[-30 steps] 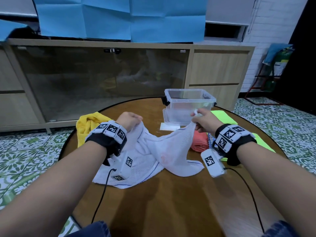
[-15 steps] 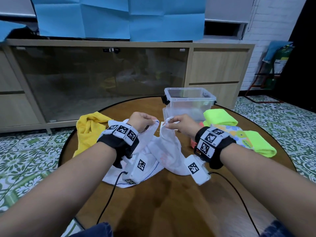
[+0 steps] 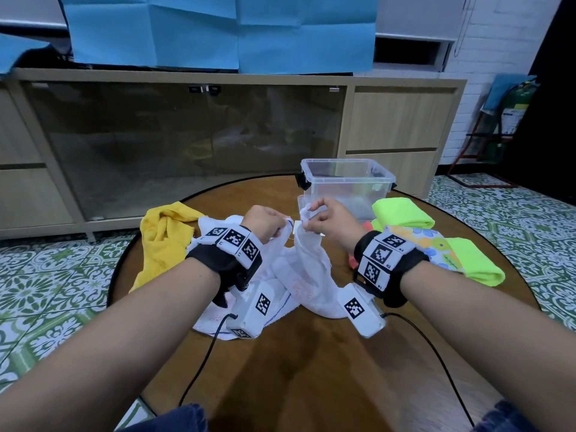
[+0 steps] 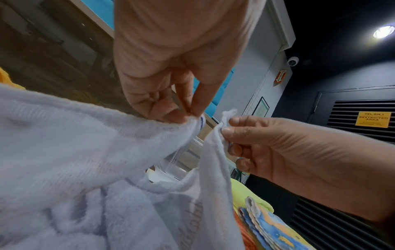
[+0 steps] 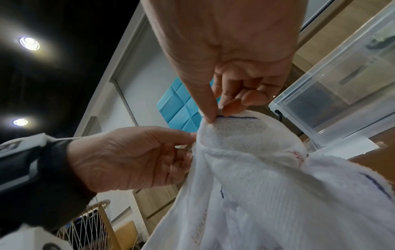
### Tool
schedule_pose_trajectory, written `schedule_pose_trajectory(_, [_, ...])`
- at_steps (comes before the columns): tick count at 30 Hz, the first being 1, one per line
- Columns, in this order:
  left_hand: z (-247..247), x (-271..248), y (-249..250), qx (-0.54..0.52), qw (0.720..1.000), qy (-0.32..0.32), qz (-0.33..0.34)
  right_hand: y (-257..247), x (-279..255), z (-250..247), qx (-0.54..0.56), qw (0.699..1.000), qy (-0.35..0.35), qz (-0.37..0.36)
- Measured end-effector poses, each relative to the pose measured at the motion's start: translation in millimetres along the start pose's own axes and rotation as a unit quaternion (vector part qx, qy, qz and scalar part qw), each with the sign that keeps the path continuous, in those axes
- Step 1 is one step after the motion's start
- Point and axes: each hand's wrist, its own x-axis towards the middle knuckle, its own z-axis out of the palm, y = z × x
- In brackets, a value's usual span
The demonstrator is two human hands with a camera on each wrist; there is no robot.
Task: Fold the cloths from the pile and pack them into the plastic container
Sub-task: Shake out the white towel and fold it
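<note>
The left hand (image 4: 171,81) pinches one corner of the white terry cloth with a blue edge stripe (image 4: 74,160) while the right hand (image 4: 288,152) pinches another corner just beside it, above folded lime-green and floral-printed cloths (image 4: 267,228).

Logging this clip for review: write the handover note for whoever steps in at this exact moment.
Left hand pinches one corner of the white cloth; right hand pinches another, close together above the table.
Plastic container behind them shows no cloth inside.
Yellow cloth lies crumpled at left; neon green cloth and others at right.
Done: corners brought together.
Left: finish folding, pack all.
</note>
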Motion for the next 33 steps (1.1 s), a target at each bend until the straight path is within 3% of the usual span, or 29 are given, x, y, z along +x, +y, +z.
schedule_pose_trajectory(4, [-0.8,0.8,0.9,-0.013,1.0,0.006,-0.007,-1.2,-0.3,1.9,0.01,1.0,-0.007,-0.018])
schedule_pose_trajectory(9, [-1.0,-0.6,-2.5,-0.059,0.998,-0.033,-0.007,4.3,4.2,7.7,0.023,1.0,0.001,-0.006])
schedule_pose_trajectory(20, [1.3,-6.1,6.8,-0.019,0.998,-0.055,-0.008,8.4,6.9,6.6,0.017,1.0,0.021,-0.016])
schedule_pose_trajectory(27, [-2.2,-3.9,0.3,0.108,0.987,-0.06,0.105,10.5,6.9,4.6,0.021,0.999,0.01,-0.03])
schedule_pose_trajectory(33, [0.0,-0.7,-3.4,0.146,0.979,-0.039,0.139,7.8,4.6,4.6,0.013,0.999,0.002,-0.034])
